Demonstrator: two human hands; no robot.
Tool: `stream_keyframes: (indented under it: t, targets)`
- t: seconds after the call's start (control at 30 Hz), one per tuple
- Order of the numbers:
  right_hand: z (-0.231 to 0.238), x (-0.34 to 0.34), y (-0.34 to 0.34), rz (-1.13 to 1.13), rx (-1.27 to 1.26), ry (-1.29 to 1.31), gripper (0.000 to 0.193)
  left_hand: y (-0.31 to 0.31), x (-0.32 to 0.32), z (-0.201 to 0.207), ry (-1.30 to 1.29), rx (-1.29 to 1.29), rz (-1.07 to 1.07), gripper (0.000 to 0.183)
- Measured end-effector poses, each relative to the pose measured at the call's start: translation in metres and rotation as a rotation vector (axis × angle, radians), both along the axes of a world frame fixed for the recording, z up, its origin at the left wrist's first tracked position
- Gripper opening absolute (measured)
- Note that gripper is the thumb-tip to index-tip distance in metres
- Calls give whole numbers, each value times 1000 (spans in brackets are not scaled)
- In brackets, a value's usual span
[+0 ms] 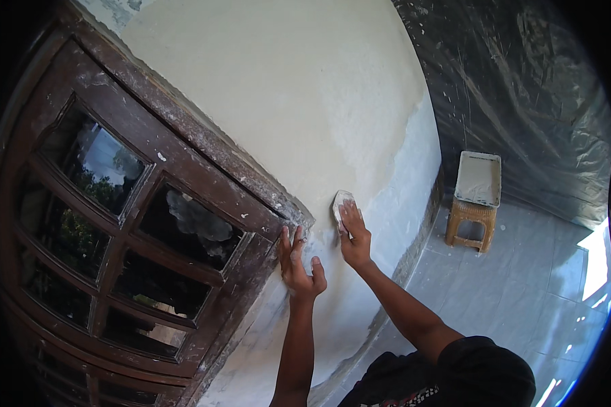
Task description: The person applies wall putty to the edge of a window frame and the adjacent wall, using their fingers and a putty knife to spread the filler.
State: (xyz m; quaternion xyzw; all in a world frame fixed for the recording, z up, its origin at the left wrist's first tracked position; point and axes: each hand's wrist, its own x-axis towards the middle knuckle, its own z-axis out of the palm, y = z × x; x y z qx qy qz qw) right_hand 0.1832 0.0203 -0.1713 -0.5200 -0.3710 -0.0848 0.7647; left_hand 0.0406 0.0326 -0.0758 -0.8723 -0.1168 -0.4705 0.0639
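Note:
My right hand (354, 234) presses a flat, whitish, plaster-smeared hand tool (341, 197) against the wall (265, 88); the fingers lie over it, and its exact kind is hard to make out. Around it the wall surface changes from cream to a paler bluish white. Left of that, my left hand (300, 268) is raised with fingers stretched and thumb apart. Its fingertips reach the corner of the brown wooden frame (254, 190), which is spattered with white. A tiny pale spot shows by those fingertips, too small to name.
Glass panes fill the brown wooden window or door (125, 230) on the left. At right, a tray of pale wet material (478, 180) rests on a tan plastic stool (470, 227). Dark plastic sheeting (523, 88) hangs behind it, above a grey tiled floor (509, 285).

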Motion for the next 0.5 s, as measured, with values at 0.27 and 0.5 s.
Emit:
stream_keyframes:
  t: [0.27, 0.5]
  targets:
    - [-37, -82, -30, 127, -74, 5, 46, -1, -4, 0, -22, -64, -89, 42]
    - [-10, -34, -48, 116, 98, 301, 49, 2, -5, 2, -53, -71, -102, 43]
